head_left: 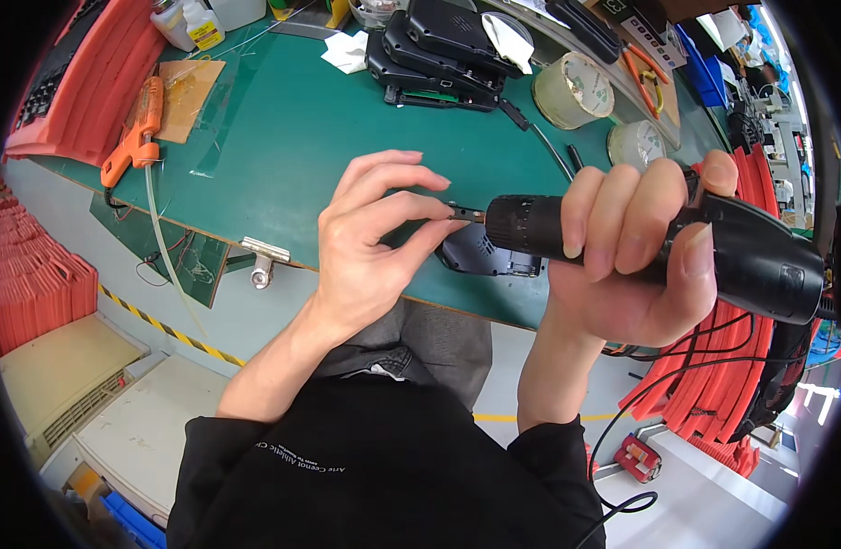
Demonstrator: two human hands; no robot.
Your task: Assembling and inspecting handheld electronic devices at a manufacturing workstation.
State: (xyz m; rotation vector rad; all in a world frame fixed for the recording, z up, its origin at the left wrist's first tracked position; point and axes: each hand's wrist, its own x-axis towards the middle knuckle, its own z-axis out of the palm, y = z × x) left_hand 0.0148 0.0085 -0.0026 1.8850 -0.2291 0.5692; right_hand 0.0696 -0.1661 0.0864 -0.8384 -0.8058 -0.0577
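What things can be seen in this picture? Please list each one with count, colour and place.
electric screwdriver: 1, black, gripped in right hand
bit: 1, dark metal, at screwdriver tip, pinched by left fingers
small casing: 1, black, on mat under the tool
stacked casings: several, black, far mat
tape rolls: 2, pale, far right
orange tool: 1, left of mat
pliers: 1, orange handles, far right
bottles: 2, white, far left
mat: 1, green, on bench
left hand: 1, at bit
right hand: 1, around tool
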